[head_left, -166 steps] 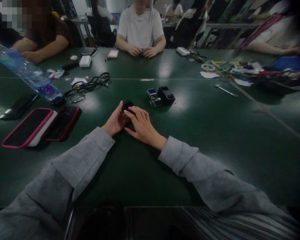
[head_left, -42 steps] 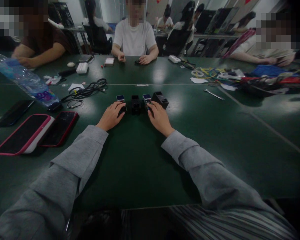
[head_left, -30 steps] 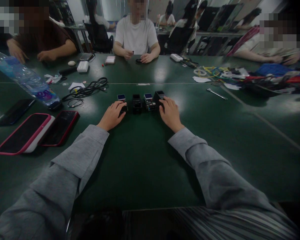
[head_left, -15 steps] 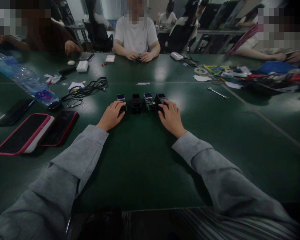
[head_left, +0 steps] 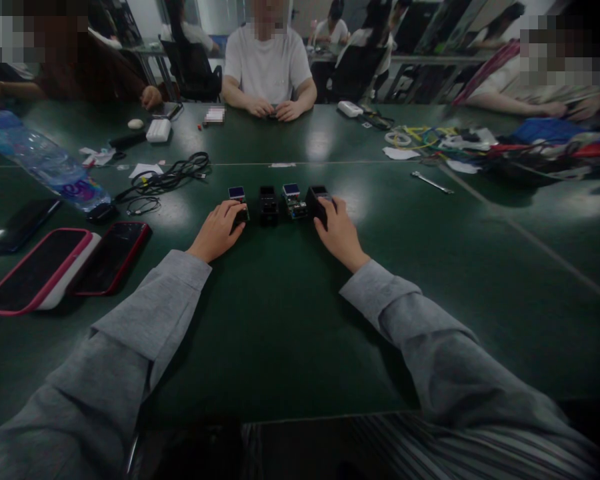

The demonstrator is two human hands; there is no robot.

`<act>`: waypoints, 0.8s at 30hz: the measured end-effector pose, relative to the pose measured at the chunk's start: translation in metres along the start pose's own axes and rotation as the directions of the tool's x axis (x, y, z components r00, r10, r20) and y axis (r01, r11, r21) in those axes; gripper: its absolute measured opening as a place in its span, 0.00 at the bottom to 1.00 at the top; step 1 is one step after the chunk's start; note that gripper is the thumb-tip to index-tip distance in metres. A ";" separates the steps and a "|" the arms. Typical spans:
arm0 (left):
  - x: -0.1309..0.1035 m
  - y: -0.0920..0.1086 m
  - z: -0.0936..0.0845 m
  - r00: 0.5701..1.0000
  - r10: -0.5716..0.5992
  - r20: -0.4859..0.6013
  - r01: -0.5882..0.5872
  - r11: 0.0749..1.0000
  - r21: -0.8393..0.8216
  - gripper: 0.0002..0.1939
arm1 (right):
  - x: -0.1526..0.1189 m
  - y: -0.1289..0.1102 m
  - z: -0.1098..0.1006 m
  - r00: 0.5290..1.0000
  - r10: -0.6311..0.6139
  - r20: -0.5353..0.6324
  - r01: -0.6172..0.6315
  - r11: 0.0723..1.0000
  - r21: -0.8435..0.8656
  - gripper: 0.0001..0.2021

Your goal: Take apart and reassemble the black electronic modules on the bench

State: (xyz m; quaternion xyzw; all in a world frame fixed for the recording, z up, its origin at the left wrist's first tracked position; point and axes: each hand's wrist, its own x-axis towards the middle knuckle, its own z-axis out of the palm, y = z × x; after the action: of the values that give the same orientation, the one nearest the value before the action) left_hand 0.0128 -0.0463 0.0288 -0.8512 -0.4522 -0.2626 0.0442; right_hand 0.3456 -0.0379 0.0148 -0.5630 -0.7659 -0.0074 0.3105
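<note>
Four-in-a-row is avoided here: several small devices stand side by side on the green table. At the left end, my left hand (head_left: 216, 231) has its fingers curled over a circuit board with a small screen (head_left: 237, 193), covering most of it. Beside that stands a black case (head_left: 268, 205) with a dark window, touched by neither hand. Next to it is another bare circuit board with a small screen (head_left: 294, 203). My right hand (head_left: 341, 233) grips the black case at the right end (head_left: 316, 196), its fingers over the top and near side.
To the left lie phones (head_left: 37, 270), a tilted plastic bottle (head_left: 45, 160) and black cables (head_left: 173, 177). A wrench (head_left: 431, 183) and a heap of wires (head_left: 525, 150) are on the right. Across the table (head_left: 280, 320), a person in a white shirt (head_left: 267, 67) holds something small.
The whole view has shifted slightly left. Both my hands stay on the same end devices, and the row keeps its order. A person's hands at the far left have moved.
</note>
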 end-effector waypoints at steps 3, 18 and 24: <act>0.000 0.000 0.000 1.000 -0.006 0.003 0.006 1.000 0.006 0.23 | 0.000 -0.001 0.000 1.000 -0.003 -0.016 0.003 1.000 0.015 0.26; 0.000 -0.001 0.001 1.000 -0.008 0.006 0.008 1.000 0.000 0.23 | 0.009 0.034 0.016 0.955 0.231 -0.184 -0.179 0.949 0.261 0.27; 0.000 0.000 0.000 1.000 -0.003 0.002 0.003 1.000 0.014 0.22 | 0.005 0.023 0.009 0.968 0.139 -0.210 -0.103 0.980 0.173 0.29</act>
State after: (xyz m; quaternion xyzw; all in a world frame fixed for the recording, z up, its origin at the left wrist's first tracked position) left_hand 0.0127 -0.0462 0.0287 -0.8506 -0.4553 -0.2583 0.0494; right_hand 0.3606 -0.0213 0.0021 -0.5777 -0.6888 0.0108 0.4378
